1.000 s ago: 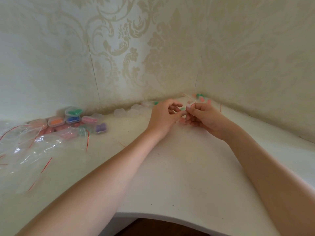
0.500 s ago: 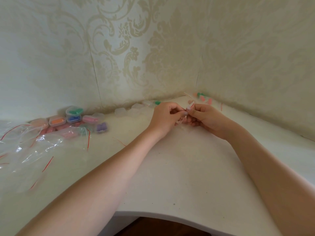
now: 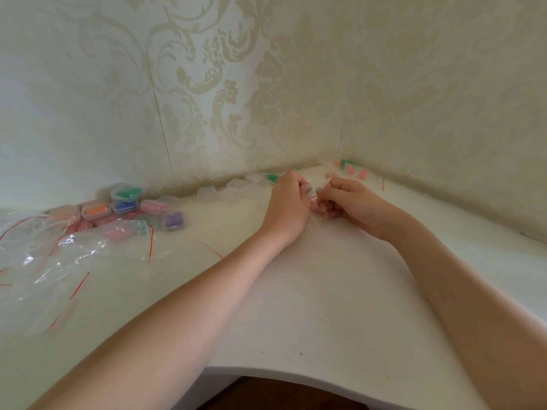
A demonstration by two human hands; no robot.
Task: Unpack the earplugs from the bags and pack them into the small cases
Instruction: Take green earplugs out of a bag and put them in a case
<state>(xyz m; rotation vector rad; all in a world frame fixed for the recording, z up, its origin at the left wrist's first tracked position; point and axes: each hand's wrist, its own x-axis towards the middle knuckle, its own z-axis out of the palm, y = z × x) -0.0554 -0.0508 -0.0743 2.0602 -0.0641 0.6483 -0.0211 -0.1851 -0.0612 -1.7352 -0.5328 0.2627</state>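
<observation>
My left hand [image 3: 288, 204] and my right hand [image 3: 349, 204] meet near the far corner of the white table [image 3: 296, 306]. Between their fingertips both pinch a small clear bag with a red strip [image 3: 317, 192]; what it contains is hidden by the fingers. Behind my left hand lies a green earplug [image 3: 272, 177]. Loose pink and green earplugs [image 3: 352, 167] sit in the corner beyond my right hand. Empty clear cases [image 3: 225, 193] line the wall. Filled cases [image 3: 124, 204] with green, orange, blue, pink and purple plugs cluster at the left.
Crumpled empty clear bags with red strips [image 3: 50, 261] cover the table's left side. Patterned walls [image 3: 236, 84] close in the corner behind and to the right. The table's curved front edge [image 3: 296, 377] runs below my forearms.
Both hands stay together at the same spot. The fingertips have shifted slightly on the small bag, and the right hand's fingers have curled in a little more.
</observation>
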